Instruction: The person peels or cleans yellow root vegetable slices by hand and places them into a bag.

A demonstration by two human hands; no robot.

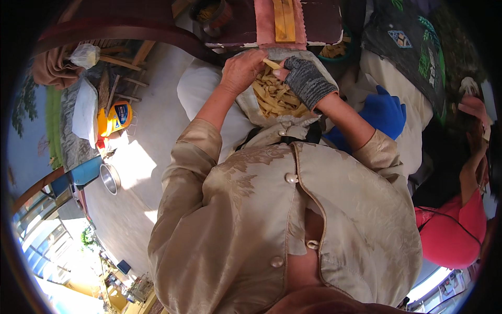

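A pale yellow strip (272, 64), perhaps a dried plant piece, spans the gap between my hands. My bare left hand (244, 70) grips its left end. On my right hand (304, 78) is a grey knitted fingerless glove, and its thumb and fingers pinch the strip's other end. Directly below, a whitish open sack (245, 103) rests on my lap, with many similar strips (276, 98) inside. Just beyond my hands, a yellowish wooden piece (284, 23) lies on a pink cloth (265, 25) over a dark red tabletop (323, 19).
A metal pot (213, 17) stands on the tabletop's left. Beyond my right hand, a green basin (340, 55) holds more strips. A blue glove (382, 112) lies by my right forearm. Another person in pink (451, 231) is at right. A steel bowl (110, 179) and yellow jug (117, 117) are at left.
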